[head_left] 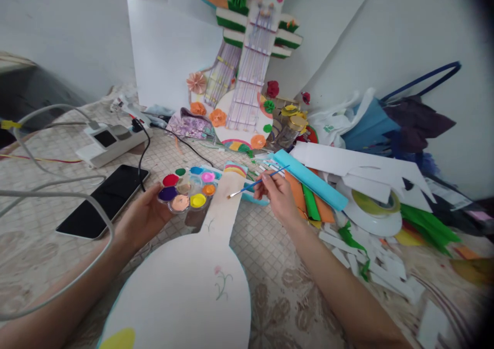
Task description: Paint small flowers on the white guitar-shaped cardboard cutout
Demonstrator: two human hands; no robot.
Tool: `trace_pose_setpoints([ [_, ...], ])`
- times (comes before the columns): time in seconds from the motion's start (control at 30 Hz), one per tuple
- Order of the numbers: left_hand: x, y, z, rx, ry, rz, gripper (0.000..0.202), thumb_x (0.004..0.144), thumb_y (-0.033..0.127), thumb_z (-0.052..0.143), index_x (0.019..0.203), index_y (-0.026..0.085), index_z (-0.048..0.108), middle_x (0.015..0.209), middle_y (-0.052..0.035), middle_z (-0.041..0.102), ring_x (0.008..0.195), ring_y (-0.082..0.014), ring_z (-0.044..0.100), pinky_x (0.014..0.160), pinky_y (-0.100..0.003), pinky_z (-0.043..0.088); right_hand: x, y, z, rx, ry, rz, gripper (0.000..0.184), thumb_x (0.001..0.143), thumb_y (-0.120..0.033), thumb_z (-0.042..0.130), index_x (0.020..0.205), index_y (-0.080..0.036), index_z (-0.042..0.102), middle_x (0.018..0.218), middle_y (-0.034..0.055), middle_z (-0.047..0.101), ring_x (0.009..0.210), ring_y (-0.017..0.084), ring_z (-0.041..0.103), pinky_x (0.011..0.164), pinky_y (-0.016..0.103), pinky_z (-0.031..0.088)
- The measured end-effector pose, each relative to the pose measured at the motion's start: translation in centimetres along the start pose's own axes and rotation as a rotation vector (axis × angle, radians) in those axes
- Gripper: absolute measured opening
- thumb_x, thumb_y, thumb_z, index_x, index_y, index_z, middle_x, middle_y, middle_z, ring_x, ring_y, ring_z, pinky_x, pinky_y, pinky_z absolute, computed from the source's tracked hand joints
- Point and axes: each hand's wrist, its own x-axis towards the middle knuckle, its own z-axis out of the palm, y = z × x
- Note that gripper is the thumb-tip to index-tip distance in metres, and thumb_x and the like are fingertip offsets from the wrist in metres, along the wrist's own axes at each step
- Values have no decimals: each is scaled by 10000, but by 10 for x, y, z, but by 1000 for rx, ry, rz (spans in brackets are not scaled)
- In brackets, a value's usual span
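Observation:
My left hand [152,212] grips the edge of a clear paint palette [185,189], whose round wells hold red, purple, green, blue, pink, orange, yellow and peach paint. Between the fingers of my right hand [275,190] is a blue paintbrush [257,183]. Its bristles are over the neck of a white cardboard guitar shape; whether they touch it I cannot tell. This cardboard guitar [185,282] lies in front of me, with a rainbow at the neck's top, a small pink flower drawn on the body and a yellow patch low on the left.
Decorated cardboard instruments [247,91] lean on the wall. At left are a phone [102,202], a power strip [116,140] and looping cables. Rolled blue crepe paper [312,179], tape [372,205] and paper scraps [386,266] lie to the right.

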Motion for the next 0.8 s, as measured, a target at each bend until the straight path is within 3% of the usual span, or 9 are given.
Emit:
trace_pose_setpoints([
  [0.07,-1,0,1,-1,4,0,338,982,160,342,891,143,667,790,-65,769,701,-183,739,624,-284,617,1,2,-1,-10,-14,11,289,863,-477,619,844,-190,596,653,-16,660,497,113,612,498,243,501],
  [0.2,-2,0,3,-8,-10,-6,329,974,151,360,888,126,676,797,-81,767,685,-192,737,627,-298,618,4,0,-4,-29,164,-50,258,867,-451,622,841,-196,591,664,-17,658,522,112,613,524,244,506],
  [0.27,-2,0,3,-18,-16,-17,309,966,154,386,880,125,681,800,-88,766,685,-199,738,634,-300,617,2,-7,-3,11,191,-75,231,884,-430,604,846,-203,593,673,-19,652,544,114,617,531,244,499],
  [0.57,-5,0,6,-8,-28,-31,371,973,145,357,796,125,681,716,-75,751,618,-172,719,598,-253,595,-18,-33,21,115,61,-110,167,917,-385,582,873,-230,626,674,-15,658,556,133,627,540,277,513],
  [0.8,-3,-2,3,-5,-46,-23,354,967,138,376,789,136,683,719,-57,748,620,-156,711,591,-242,586,-24,-41,52,116,-130,-94,179,914,-385,603,891,-212,643,700,8,698,567,145,675,529,282,558],
])
